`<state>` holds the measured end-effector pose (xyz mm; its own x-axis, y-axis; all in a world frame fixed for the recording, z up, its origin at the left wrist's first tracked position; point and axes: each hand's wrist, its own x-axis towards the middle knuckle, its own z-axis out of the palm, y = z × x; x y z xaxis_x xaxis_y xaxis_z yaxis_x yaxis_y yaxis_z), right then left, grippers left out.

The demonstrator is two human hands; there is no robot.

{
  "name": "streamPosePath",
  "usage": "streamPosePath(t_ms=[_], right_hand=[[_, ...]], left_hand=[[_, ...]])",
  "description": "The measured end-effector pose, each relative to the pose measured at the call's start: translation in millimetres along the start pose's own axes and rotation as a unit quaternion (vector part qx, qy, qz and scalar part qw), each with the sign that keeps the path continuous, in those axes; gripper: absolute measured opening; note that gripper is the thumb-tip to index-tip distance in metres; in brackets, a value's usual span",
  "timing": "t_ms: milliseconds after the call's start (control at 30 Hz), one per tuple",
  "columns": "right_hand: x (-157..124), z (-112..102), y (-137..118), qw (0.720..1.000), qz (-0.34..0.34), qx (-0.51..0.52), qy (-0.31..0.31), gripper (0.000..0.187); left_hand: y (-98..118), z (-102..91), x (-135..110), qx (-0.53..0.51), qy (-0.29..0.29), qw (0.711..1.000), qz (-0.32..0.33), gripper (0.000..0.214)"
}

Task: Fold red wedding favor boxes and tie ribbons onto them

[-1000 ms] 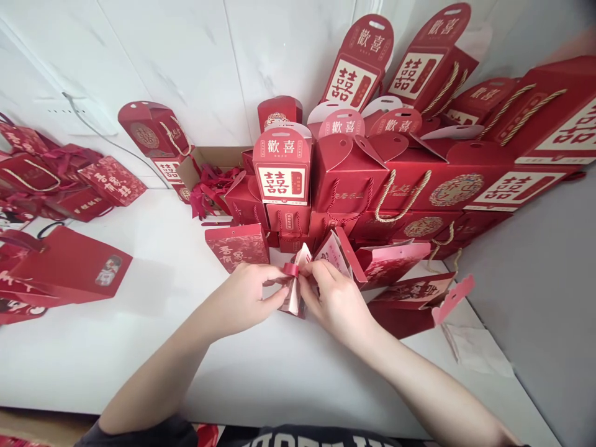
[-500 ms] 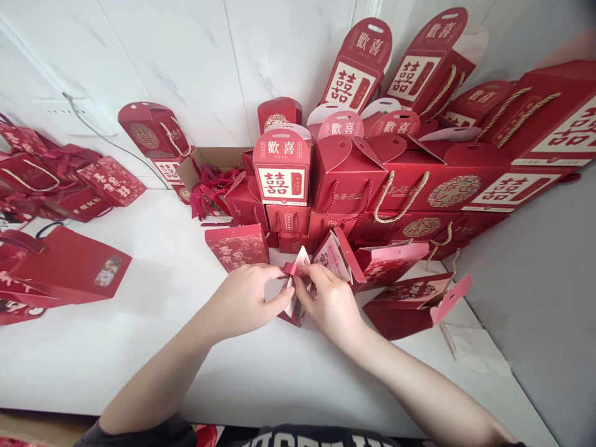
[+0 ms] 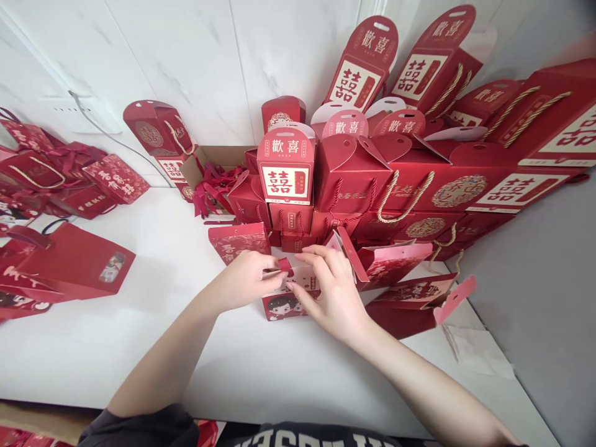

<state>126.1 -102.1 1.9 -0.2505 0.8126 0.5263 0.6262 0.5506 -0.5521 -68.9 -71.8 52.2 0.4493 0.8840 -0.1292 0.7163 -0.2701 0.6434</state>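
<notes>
A small red gift box point(image 3: 279, 307) with a cartoon face printed on its front stands on the white table in front of me. A loop of red ribbon point(image 3: 285, 267) sticks up at its top. My left hand point(image 3: 246, 279) is at the box's upper left, its fingers closed on the ribbon. My right hand point(image 3: 333, 292) is at the right side of the box top, thumb and fingers apart around its pale panel point(image 3: 305, 278). The right hand covers the box's right end.
Stacked red gift boxes point(image 3: 419, 180) with rope handles rise behind and to the right. Open red bags point(image 3: 395, 264) stand right of my hands, another point(image 3: 237, 239) behind the left. A carton of ribbons point(image 3: 218, 152) sits at the back. More red bags point(image 3: 74, 261) lie left.
The box has turned so its printed front now faces me. My right hand's fingers have left the ribbon and spread apart; my left hand has shifted slightly left and up.
</notes>
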Motion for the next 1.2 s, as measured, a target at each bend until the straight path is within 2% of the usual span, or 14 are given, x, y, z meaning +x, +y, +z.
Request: streamPosePath(t_ms=[100,200,400,633,800,1033,1200], right_hand=[[0.1,1.3,3.4,0.997,0.036,0.057,-0.039,0.019],[0.2,3.9,6.9,0.989,0.064,0.116,-0.066,0.005],[2.7,2.6,10.0,0.986,0.062,0.128,-0.086,0.008],[4.1,1.6,9.7,0.983,0.064,0.134,-0.106,0.011],[2.2,4.8,9.6,0.987,0.043,0.115,-0.108,0.009],[1.5,3.0,9.8,0.981,0.038,0.138,-0.129,0.007],[2.8,3.4,12.3,0.978,0.044,0.163,-0.123,0.007]], left_hand=[[-0.9,-2.9,-1.3,0.008,-0.013,0.999,0.032,0.029],[-1.7,-3.8,-2.2,0.013,-0.023,0.999,0.030,0.031],[-5.3,-5.8,-0.6,-0.007,-0.006,1.000,0.012,0.030],[-3.5,-3.9,-1.5,0.096,0.001,0.992,0.076,0.027],[-2.3,-5.6,0.2,0.149,-0.016,0.982,0.114,0.030],[-4.3,-5.9,-1.3,0.137,-0.012,0.987,0.080,0.032],[-1.9,-8.3,0.5,0.146,-0.024,0.986,0.080,0.036]])
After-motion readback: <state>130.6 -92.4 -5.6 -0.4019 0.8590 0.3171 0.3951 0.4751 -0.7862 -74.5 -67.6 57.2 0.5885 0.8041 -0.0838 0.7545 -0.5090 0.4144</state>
